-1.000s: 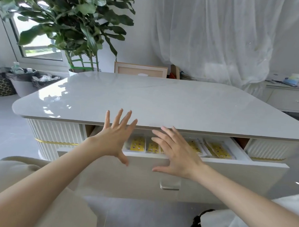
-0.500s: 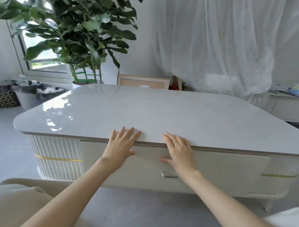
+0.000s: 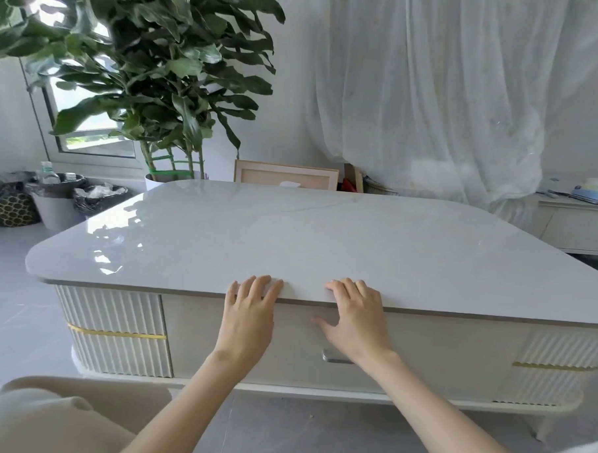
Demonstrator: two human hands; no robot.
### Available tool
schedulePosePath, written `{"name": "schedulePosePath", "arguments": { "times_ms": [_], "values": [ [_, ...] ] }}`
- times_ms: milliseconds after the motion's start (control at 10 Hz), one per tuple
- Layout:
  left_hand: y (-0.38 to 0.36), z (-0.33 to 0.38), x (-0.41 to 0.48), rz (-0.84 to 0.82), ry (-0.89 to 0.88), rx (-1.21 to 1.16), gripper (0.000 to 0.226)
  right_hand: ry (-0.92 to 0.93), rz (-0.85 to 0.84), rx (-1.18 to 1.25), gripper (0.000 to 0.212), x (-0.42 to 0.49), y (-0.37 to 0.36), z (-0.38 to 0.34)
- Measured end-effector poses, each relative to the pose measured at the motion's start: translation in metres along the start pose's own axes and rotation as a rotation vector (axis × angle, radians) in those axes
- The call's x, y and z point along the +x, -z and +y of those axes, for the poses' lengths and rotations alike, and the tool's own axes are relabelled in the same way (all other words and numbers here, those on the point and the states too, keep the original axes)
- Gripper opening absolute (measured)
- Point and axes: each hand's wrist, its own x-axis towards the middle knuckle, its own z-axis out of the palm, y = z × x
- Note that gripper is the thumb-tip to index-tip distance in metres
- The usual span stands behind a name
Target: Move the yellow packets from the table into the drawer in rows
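- The white drawer front [image 3: 422,351] sits flush under the glossy grey tabletop [image 3: 324,241], so the drawer's inside is hidden.
- The right hand [image 3: 355,321] and its wrist cover the right part of the small silver handle [image 3: 331,356].
- Both palms face away from the camera, and the left hand [image 3: 249,313] shows no thumb.
- The tabletop's right corner runs off the frame's right edge.
- The large green leafy plant [image 3: 160,66] is cut by the top and left edges. Its white pot [image 3: 154,182] is mostly behind the table.
- The light wooden frame [image 3: 286,176] loses its lower part behind the table's far edge.
- The things on the white side cabinet [image 3: 578,228], far right, are too small and blurred to tell.
- The beige cushion [image 3: 42,420], lower left, is cut by the bottom edge.
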Motion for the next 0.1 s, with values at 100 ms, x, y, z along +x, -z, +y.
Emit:
{"name": "schedulePosePath", "arguments": {
  "times_ms": [100],
  "values": [
    [0.006,0.0242,-0.0178,0.106,0.097,-0.154,0.052,-0.044,-0.268,0.18,0.045,0.0126,0.0253,0.0049]
  ]
}}
